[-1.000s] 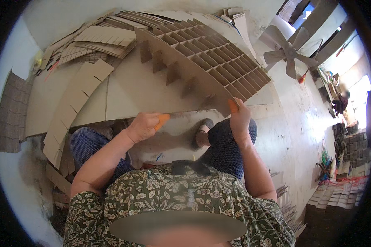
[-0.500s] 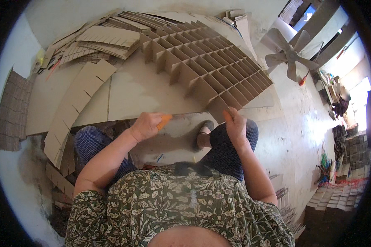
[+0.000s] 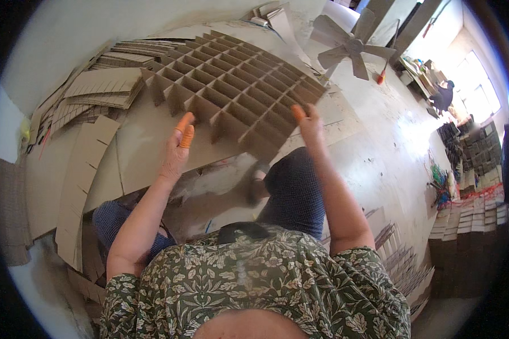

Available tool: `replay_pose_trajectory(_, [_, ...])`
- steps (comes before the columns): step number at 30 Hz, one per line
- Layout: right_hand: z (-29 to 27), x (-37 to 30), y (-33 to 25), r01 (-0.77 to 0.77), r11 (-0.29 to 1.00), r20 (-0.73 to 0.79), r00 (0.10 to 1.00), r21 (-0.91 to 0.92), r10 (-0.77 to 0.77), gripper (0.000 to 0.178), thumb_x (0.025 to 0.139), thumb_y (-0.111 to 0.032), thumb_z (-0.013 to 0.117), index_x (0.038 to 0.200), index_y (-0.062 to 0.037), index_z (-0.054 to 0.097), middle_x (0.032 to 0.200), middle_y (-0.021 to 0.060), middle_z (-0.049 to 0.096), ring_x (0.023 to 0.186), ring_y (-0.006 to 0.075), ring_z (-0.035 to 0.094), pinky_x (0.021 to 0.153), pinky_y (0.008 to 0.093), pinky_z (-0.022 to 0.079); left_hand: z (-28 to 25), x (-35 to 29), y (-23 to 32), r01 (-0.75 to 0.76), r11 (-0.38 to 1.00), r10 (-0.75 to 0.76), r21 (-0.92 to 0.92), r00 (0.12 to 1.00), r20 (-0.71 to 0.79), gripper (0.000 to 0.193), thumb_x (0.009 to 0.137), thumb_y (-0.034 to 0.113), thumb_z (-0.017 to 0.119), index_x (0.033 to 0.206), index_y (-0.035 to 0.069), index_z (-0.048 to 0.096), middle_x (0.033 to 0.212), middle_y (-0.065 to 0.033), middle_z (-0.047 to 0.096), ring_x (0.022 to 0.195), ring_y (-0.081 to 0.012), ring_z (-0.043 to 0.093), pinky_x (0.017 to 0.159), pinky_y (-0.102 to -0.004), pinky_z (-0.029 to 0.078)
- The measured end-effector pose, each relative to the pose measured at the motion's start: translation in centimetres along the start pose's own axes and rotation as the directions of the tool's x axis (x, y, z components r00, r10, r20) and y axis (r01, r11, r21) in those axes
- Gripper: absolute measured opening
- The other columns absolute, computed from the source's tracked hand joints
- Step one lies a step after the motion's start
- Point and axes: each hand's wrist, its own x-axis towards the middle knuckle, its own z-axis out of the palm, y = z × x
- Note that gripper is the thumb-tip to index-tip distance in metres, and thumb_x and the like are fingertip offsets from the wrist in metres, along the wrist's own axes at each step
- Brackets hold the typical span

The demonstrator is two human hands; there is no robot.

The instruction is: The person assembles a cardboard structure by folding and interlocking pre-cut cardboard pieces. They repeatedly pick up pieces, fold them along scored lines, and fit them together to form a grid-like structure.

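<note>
A large cardboard divider grid [image 3: 232, 105], made of interlocked brown strips forming many square cells, lies tilted on the pale work table [image 3: 147, 152]. My left hand [image 3: 175, 157] is just off its near left side, fingers stretched upward and orange finger covers on the tips. Nothing shows in that hand. At the grid's right edge is my right hand [image 3: 312, 131], its orange-covered thumb at or against the cardboard and its fingers apart. Whether that thumb presses on the edge is hard to tell.
Stacked slotted cardboard strips [image 3: 104, 85] lie at the back left, with one long strip [image 3: 85, 181] nearer me. A fan [image 3: 354, 48] stands at the far right. Cardboard bundles [image 3: 469, 226] fill the right side, and another person [image 3: 442, 96] is in the background.
Both hands have moved forward from the near table edge, the right one from the grid's near corner to its right side. The whole view has swung, shifting the grid leftward in the picture.
</note>
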Motion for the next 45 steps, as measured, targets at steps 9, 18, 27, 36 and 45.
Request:
replay_pose_trajectory(9, [0.3,-6.9,-7.9,-0.002,0.999,0.517,0.856,0.045,-0.022,0.064,0.075,-0.035,0.07,0.119,0.0068,0.049,0.107,0.0283,0.062,0.104,0.0368,0.06,0.086,0.0408,0.048,8.3,-7.1,-0.2,-0.042,0.991,0.1,-0.124,0.852,0.513,0.039,0.098,0.024,0.047,0.13,0.001,0.052,0.125,-0.0101,0.058,0.116,-0.0194,0.052,0.101,-0.0314,0.036])
replay_pose_trajectory(18, [0.2,-6.7,-3.1,0.186,0.977,0.316,0.925,0.108,-0.211,0.026,0.074,-0.003,0.055,0.098,0.007,0.057,0.088,0.0302,0.062,0.087,0.0413,0.061,0.075,0.0421,0.049,1.5,-7.4,-7.5,0.206,0.977,-0.209,0.057,0.868,0.45,0.026,0.094,0.014,0.054,0.112,-0.002,0.064,0.095,-0.0067,0.067,0.083,-0.013,0.061,0.075,-0.0264,0.049])
replay_pose_trajectory(27, [-16.3,-14.2,-4.9,0.257,0.966,-0.253,0.936,0.013,-0.245,0.028,0.077,0.002,0.049,0.105,-0.0013,0.051,0.078,0.0211,0.057,0.07,0.0311,0.059,0.062,0.041,0.045,1.2,-7.8,-13.1,0.125,0.982,-0.182,0.142,0.828,0.53,0.025,0.091,0.014,0.058,0.11,-0.002,0.065,0.089,-0.005,0.066,0.077,-0.012,0.06,0.071,-0.0259,0.05])
replay_pose_trajectory(36, [-39.1,-27.0,-4.4,-0.349,0.482,-0.544,0.759,-0.804,-0.357,0.044,0.081,0.003,0.054,0.125,-0.0018,0.052,0.083,0.0223,0.064,0.068,0.027,0.063,0.059,0.0374,0.05,-0.2,-9.8,-20.0,0.197,0.923,-0.379,0.331,0.618,0.689,0.023,0.09,0.019,0.061,0.097,-0.003,0.066,0.076,-0.0048,0.059,0.066,-0.0138,0.056,0.058,-0.0312,0.049])
replay_pose_trajectory(45, [-42.6,-42.9,1.7,-0.791,-0.129,-0.797,0.604,-0.598,-0.006,0.048,0.081,0.0,0.053,0.127,0.0051,0.043,0.106,0.0214,0.059,0.1,0.0354,0.059,0.09,0.0497,0.044,1.3,-6.4,-26.7,0.291,0.851,-0.525,0.438,0.526,0.669,0.028,0.086,0.025,0.062,0.093,-0.002,0.066,0.07,-0.008,0.061,0.053,-0.0149,0.055,0.049,-0.0309,0.043])
